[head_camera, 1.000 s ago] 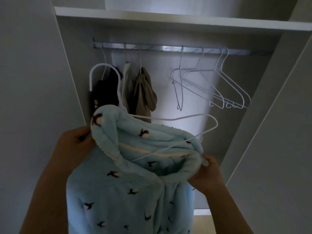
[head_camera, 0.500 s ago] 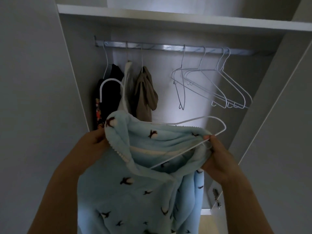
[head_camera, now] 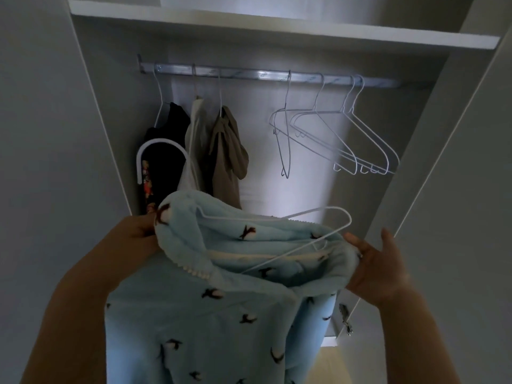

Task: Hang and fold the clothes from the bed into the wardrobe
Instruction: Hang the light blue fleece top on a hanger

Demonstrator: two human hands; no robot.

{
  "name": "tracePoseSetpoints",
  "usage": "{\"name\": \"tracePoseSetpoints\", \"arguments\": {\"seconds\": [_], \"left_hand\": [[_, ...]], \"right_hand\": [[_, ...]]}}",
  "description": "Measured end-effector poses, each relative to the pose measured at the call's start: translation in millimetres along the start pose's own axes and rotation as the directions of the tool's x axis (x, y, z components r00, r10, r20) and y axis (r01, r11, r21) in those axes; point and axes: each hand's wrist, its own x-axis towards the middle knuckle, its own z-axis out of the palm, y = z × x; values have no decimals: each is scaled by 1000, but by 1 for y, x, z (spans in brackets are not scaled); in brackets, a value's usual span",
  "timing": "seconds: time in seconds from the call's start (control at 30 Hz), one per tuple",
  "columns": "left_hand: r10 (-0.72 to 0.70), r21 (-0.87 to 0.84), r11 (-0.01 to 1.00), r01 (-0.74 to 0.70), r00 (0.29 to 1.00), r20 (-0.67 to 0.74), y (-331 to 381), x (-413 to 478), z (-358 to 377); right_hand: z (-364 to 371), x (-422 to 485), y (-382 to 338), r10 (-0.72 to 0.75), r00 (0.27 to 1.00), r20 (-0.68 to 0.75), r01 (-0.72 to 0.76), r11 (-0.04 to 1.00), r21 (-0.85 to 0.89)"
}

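The garment (head_camera: 194, 314) is a thick, fluffy fleece in pale blue, scattered with small dark bird shapes and edged along the collar with a row of tiny white bobbles. It is held up in front of the open wardrobe, below the rail (head_camera: 263, 76) and not yet hung on it. A thin white wire hanger (head_camera: 327, 217) sits inside its neck opening. The hanger's rounded right shoulder sticks out above the cloth, and its tall curved hook (head_camera: 160, 145) rises at the left.

The left hand (head_camera: 133, 234) grips the left side of the collar, fingers bunched into the fleece. The right hand (head_camera: 379, 270) rests against the right side of the collar with its thumb lifted clear. Its visible fingers lie fairly straight along the cloth, and the lower ones are hidden behind it.

The rail is a flat, shiny metal bar under a white shelf (head_camera: 277, 29). At its left end hang a black top (head_camera: 166, 134), a cream piece (head_camera: 196, 134) and a limp olive-brown piece (head_camera: 227, 151), close together. The hook overlaps the black top in this view. To the right, a cluster of empty wire hangers (head_camera: 346, 139) dangles at a slant, well apart from the clothes. Smooth grey wardrobe panels (head_camera: 457, 189) close in both sides, and a metal hinge (head_camera: 345, 317) shows low on the right.
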Motion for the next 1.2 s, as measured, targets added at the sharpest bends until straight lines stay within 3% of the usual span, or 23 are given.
{"name": "tracePoseSetpoints", "arguments": {"seconds": [0.1, 0.37, 0.57, 0.73, 0.83, 0.9, 1.0, 1.07, 1.2], "left_hand": [[-9, -33, 999, 13, 994, 111, 3, -4, 5], [51, -225, 974, -34, 996, 71, 3, -7, 9], [-30, -95, 994, 46, 986, 167, -2, -9, 9], [-79, -130, 986, 103, 981, 176, -4, -15, 6], [-91, -162, 981, 102, 993, 75, -5, -17, 3], [-101, -169, 979, 118, 989, 107, -5, -20, 3], [-103, -62, 991, 117, 976, 193, -4, -21, 8], [-99, 41, 995, 93, 979, 178, -5, -18, 19], [-16, 333, 943, -18, 995, 98, -2, -10, 50]], "right_hand": [[2, -2, 2, 9, 997, -76, -16, 996, -91], [7, -2, 14, 72, 989, -127, -83, 993, -84], [5, 1, 23, 57, 986, -154, -73, 992, -102], [7, -3, 24, 71, 981, -180, -92, 990, -108], [9, 1, 27, 24, 968, -250, -68, 983, -170], [8, 6, 31, -88, 950, -299, 2, 961, -276], [5, 10, 40, -384, 880, -280, 178, 812, -556], [11, 6, 45, -546, 821, -170, 291, 654, -699], [33, -1, 48, -698, 706, 120, 536, 416, -734]]}}
